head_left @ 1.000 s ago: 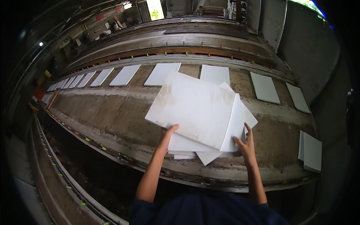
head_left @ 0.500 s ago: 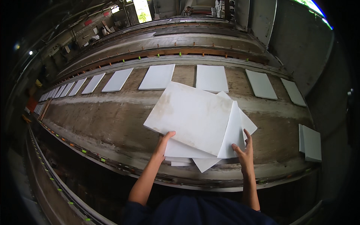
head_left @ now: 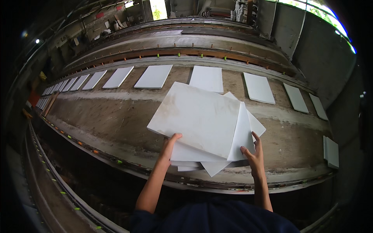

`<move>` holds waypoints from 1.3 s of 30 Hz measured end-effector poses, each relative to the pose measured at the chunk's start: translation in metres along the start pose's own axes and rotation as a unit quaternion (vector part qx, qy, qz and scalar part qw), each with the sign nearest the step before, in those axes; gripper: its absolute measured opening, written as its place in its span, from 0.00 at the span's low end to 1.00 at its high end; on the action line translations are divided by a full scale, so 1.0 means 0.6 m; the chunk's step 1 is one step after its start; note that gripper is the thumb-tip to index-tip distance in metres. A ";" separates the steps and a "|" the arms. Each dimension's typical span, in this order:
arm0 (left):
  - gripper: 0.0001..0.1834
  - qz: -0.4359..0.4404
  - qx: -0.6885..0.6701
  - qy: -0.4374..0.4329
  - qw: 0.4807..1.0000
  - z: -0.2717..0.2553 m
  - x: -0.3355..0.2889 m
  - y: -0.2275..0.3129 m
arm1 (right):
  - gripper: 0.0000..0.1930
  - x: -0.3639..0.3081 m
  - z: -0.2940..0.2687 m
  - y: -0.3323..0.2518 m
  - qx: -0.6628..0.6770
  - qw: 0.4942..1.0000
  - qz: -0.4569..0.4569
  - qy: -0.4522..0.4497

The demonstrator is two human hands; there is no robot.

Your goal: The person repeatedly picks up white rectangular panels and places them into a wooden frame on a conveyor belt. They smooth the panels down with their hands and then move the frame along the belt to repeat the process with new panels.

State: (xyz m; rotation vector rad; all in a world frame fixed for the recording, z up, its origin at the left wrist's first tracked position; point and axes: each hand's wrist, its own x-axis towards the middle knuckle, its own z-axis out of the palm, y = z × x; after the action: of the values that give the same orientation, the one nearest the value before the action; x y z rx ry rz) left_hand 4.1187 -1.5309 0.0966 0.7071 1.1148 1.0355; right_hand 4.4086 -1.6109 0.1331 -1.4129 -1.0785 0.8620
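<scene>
A fanned-out stack of white rectangular panels is held up in front of me, over the near side of a long brown worktable. The top panel (head_left: pixel 196 116) is turned askew and carries faint brown smudges. Beneath it, corners of more white panels (head_left: pixel 241 134) stick out on the right and toward me. My left hand (head_left: pixel 171 144) grips the stack's near left edge, thumb on top and fingers hidden below. At the right edge is my right hand (head_left: pixel 253 151), closed on the stack with its thumb against a lower panel.
Along the worktable's far side (head_left: pixel 128 101) lies a row of white panels (head_left: pixel 153 76), running off to the left. Another small stack (head_left: pixel 331 152) sits at the table's right end. Behind are further long tables (head_left: pixel 155 42); a grey wall (head_left: pixel 322 50) rises on the right.
My view has shifted, so the row of panels sits differently and one more shows at the far right. Both hands keep hold of the fanned stack, which has barely changed.
</scene>
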 end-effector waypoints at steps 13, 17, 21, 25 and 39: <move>0.35 -0.025 0.068 0.045 0.996 -0.087 -0.020 0.065 | 0.38 0.011 0.118 0.039 0.019 0.999 0.034 -0.004; 0.33 -0.009 0.079 0.047 0.996 -0.109 0.002 0.071 | 0.39 0.017 0.150 0.029 0.040 0.997 0.067 0.002; 0.33 -0.021 0.077 0.003 0.997 -0.164 0.030 0.093 | 0.38 0.011 0.198 0.053 0.005 1.000 0.005 0.015; 0.31 -0.006 0.073 -0.018 0.997 -0.244 0.051 0.119 | 0.37 -0.006 0.283 0.036 0.018 0.999 0.019 0.035; 0.31 -0.027 0.082 -0.018 0.996 -0.462 0.075 0.207 | 0.37 -0.044 0.522 -0.027 -0.032 0.996 0.054 0.066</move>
State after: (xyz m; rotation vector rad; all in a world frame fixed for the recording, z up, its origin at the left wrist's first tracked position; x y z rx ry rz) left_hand 3.8225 -1.4514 0.1007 0.8192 1.1901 0.8882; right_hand 4.1043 -1.5340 0.1073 -1.5715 -0.9426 0.8048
